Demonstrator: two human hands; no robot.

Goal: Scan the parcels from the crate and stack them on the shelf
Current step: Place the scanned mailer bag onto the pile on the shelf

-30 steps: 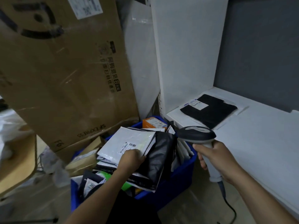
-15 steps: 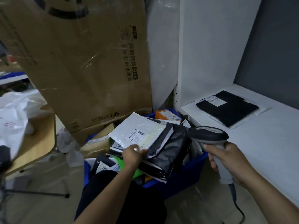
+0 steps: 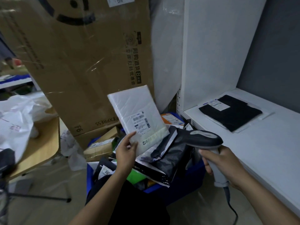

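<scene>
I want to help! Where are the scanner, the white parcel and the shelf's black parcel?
scanner [image 3: 204, 138], head view, its dark head.
white parcel [image 3: 133, 104], head view, plain front above label.
black parcel [image 3: 230, 113], head view, its dark middle.

Parcel [image 3: 138, 111] was white, its label barcoded black; crate [image 3: 183, 184] blue; carton [image 3: 81, 62] brown with black print; scanner [image 3: 204, 138] dark grey above a pale handle; shelf [image 3: 259, 151] white; shelf parcel [image 3: 230, 114] black; green item [image 3: 136, 174], perhaps a bag.

Glossy plastic parcel [image 3: 138, 114], matt cardboard box [image 3: 84, 62]
</scene>
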